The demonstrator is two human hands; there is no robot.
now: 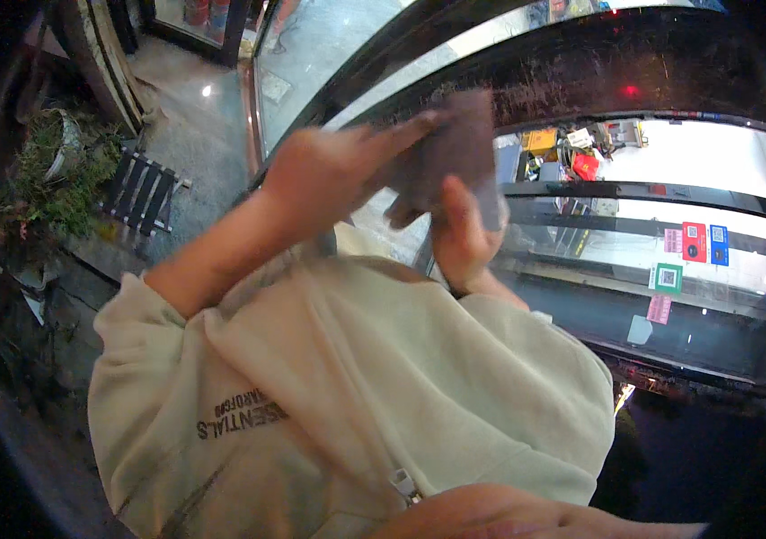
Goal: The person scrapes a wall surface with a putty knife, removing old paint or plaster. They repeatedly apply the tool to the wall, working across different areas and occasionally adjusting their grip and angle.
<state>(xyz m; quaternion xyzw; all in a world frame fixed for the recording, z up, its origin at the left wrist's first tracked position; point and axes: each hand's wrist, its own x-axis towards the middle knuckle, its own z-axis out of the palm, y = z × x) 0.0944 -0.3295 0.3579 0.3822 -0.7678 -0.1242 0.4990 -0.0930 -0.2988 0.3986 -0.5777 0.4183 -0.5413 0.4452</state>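
Note:
A dark grey-brown, flat, roughly rectangular thing (464,139) is held up in front of my chest. Motion blur hides what kind it is. My right hand (468,238) grips its lower part, with the thumb across the near face and fingertips showing beside its lower left edge. From the left, my left hand (324,171) reaches over to it. Its fingers are stretched out and lie along the thing's upper left side, apparently touching it. The light beige sweatshirt (428,359) I wear fills the area below both hands.
A dark-framed glass pane (571,238) with several coloured stickers (693,242) stands to the right. Behind the glass are piled small goods, including a red packet (586,166). On the left are a leafy plant (68,180), a black slatted stool (142,190) and grey floor (190,117).

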